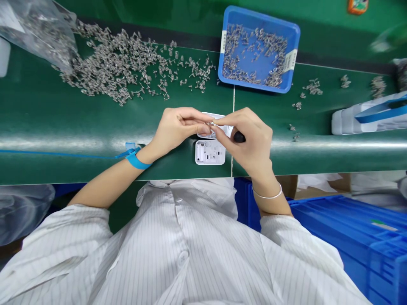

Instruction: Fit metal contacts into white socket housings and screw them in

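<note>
My left hand [179, 129] and my right hand [249, 137] meet at the fingertips, both closed in a pinch. A small metal spring [212, 123] shows between them, partly hidden by the fingers. In the curl of my right hand sits a rounded black end [239, 137], perhaps a tool handle; the rest of it is out of sight. Under the fingers lies a white plastic housing [203, 135], mostly covered by the hands. Nearer to me, a second white housing [210, 152] lies flat with its inner side up, showing compartments and small black parts.
A large pile of metal springs [117, 63] spreads at the back left beside a clear plastic bag [41, 34]. More springs lie in a blue bin [260, 87] at the back. White trays [349, 119] stand at right. A blue wrist strap's cord [63, 153] runs leftward across the green table.
</note>
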### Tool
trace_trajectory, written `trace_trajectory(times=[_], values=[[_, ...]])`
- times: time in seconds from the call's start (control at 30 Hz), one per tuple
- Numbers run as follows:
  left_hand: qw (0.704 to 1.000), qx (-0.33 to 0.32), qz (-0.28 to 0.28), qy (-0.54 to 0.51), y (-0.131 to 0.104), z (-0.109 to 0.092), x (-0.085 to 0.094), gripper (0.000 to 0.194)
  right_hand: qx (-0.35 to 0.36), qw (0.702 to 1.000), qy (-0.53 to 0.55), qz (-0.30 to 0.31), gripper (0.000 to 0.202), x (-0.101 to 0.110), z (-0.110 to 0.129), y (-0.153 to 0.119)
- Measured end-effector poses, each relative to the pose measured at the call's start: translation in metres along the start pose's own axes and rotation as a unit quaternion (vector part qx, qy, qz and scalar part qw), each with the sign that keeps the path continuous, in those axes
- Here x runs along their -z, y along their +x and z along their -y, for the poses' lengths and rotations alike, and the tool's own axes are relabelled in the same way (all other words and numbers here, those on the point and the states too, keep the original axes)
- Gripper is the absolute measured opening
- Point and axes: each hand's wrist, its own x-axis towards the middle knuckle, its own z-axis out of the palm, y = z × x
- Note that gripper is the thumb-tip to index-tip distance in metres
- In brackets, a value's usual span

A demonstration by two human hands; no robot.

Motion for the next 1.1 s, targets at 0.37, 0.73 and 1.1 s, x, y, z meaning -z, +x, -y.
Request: trace_trajectory(times=[0.37,0.73,1.1], values=[[0.922,-0.083,-0.021,0.378,0.022,0.007,0.073,0.036,-0.061,0.995,-0.058,-0.052,0.018,0.022,-0.011,-0.016],[0.877,-0.288,0.168,0.346,-0.004,0.000,-0.011,0.044,-0.165,0.986,-0.030,-0.012,0.016,0.015,-0.051,-0.036],[0.867,-0.240,0.186,0.394,-0.008,0.007,-0.022,0.065,-0.173,0.982,-0.066,0.028,0.009,0.003,-0.055,-0.023]])
